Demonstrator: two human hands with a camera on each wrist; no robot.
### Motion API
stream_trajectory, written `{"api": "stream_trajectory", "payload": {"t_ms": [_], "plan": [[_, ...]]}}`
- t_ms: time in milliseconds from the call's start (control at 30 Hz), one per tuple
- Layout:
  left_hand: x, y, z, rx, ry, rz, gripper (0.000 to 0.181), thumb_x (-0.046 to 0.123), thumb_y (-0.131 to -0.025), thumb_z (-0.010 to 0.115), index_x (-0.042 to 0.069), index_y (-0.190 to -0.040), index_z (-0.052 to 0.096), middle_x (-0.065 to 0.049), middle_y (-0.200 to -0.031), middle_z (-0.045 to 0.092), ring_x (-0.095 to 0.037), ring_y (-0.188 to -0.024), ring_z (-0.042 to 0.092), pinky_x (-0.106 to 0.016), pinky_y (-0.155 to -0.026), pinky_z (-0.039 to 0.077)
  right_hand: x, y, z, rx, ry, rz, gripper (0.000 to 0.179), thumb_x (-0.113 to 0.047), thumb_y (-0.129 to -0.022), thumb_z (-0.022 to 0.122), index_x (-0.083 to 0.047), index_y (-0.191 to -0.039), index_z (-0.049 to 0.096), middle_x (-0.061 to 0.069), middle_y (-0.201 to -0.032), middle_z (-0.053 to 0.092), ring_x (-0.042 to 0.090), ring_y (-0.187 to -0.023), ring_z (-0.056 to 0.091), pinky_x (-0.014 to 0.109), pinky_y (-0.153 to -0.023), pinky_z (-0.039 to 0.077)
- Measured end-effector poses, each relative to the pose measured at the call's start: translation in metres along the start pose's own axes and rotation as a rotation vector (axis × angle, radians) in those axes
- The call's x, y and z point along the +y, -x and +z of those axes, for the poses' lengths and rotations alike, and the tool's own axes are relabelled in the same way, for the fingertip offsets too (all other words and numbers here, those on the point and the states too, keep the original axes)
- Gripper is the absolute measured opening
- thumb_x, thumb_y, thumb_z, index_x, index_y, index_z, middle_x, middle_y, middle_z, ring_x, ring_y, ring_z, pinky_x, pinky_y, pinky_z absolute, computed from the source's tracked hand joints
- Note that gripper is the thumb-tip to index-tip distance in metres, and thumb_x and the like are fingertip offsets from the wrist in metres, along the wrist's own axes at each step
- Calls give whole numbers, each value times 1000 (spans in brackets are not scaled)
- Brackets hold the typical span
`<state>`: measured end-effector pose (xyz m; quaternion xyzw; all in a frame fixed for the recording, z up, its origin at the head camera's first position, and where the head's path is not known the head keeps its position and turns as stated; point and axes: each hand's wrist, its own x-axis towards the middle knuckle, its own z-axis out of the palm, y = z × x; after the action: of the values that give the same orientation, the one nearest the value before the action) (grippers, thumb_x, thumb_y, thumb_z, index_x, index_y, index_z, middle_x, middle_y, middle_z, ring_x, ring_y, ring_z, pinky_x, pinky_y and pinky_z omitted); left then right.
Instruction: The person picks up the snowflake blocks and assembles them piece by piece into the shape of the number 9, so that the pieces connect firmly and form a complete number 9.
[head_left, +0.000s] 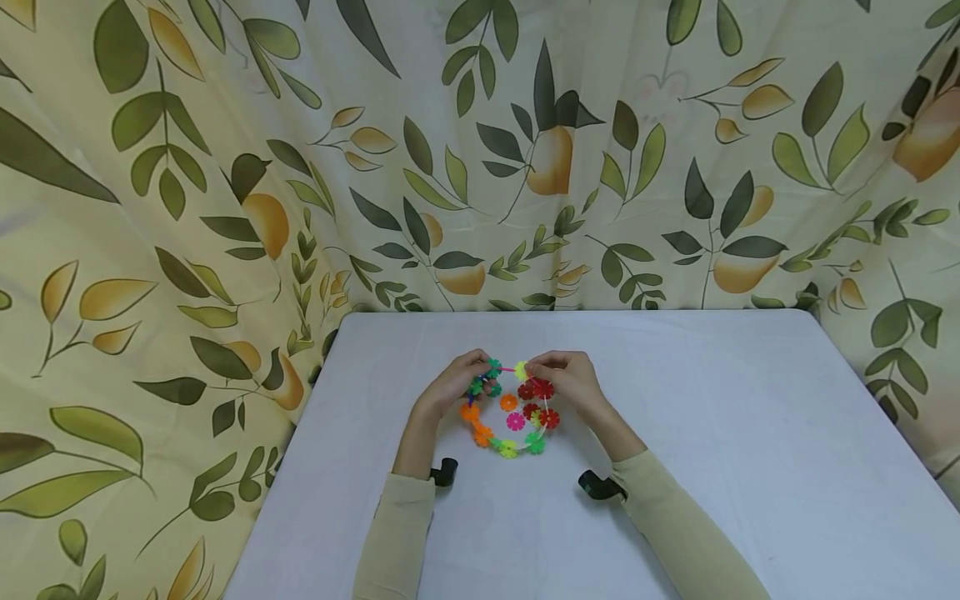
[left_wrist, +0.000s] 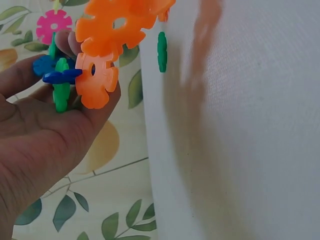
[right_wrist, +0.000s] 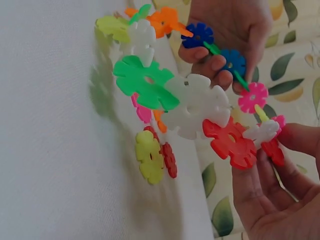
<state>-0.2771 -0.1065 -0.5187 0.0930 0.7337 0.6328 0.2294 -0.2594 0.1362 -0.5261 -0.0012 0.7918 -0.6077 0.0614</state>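
Observation:
A ring of interlocking plastic flower discs (head_left: 483, 436) is held above the table in the head view. Its pieces are orange, green, yellow, white, red, pink and blue. My left hand (head_left: 450, 385) grips its left side; in the left wrist view, blue and green discs (left_wrist: 61, 92) lie against the fingers. On the other side my right hand (head_left: 576, 379) pinches the ring near a red disc (right_wrist: 231, 142) and a small white one (right_wrist: 262, 132). Whether the discs under those right fingertips are joined is hard to see.
Loose discs lie on the white table (head_left: 712, 433) below the ring: an orange disc (head_left: 509, 402), a pink disc (head_left: 515, 422), a yellow disc (right_wrist: 149, 158) and red ones (right_wrist: 170, 161). A leaf-patterned curtain (head_left: 637, 208) hangs behind the table and at its left.

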Motion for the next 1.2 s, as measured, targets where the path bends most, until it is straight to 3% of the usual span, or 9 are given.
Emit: {"api": "stream_trajectory", "payload": {"t_ms": [167,367,567,733,900,1200], "plan": [[-1,-4,3,-23,17,4,21,22,-111,48,3,-110,57,-16,-91,60,-23,-80,58,-44,-82,55,-2,1,1,36,-11,-8,20,-22,-97,76,-4,-106,80,9,-104,77,24,-97,67,25,-79,54],[-1,-5,8,-78,12,12,25,25,-111,50,1,-108,56,-13,-91,55,-19,-74,50,-36,-75,50,-3,3,2,78,-19,-14,22,-26,-95,79,-5,-103,80,7,-98,76,23,-90,66,25,-73,53],[1,-5,11,-122,-9,36,23,25,-113,45,5,-107,54,-7,-87,52,-20,-74,46,-33,-70,45,-6,5,2,107,-48,-13,22,-25,-95,80,-4,-103,80,7,-96,77,22,-86,67,23,-70,55],[2,-4,14,-134,12,44,19,22,-114,41,7,-104,48,-7,-86,46,-26,-77,42,-34,-68,41,-7,6,4,136,-64,4,21,-23,-95,80,-4,-102,80,8,-94,77,20,-81,70,23,-67,56],[4,-4,16,-158,15,46,18,20,-114,37,9,-102,43,-7,-85,41,-23,-75,40,-30,-66,40,-8,6,7,162,-85,15,19,-22,-95,80,-3,-100,80,8,-94,77,20,-79,69,23,-66,56],[2,-4,11,-157,34,52,21,23,-114,41,4,-108,49,-7,-88,46,-23,-77,46,-32,-70,45,-9,4,5,121,-112,-1,21,-23,-96,79,-3,-103,80,9,-98,76,22,-84,69,23,-69,57]]}}
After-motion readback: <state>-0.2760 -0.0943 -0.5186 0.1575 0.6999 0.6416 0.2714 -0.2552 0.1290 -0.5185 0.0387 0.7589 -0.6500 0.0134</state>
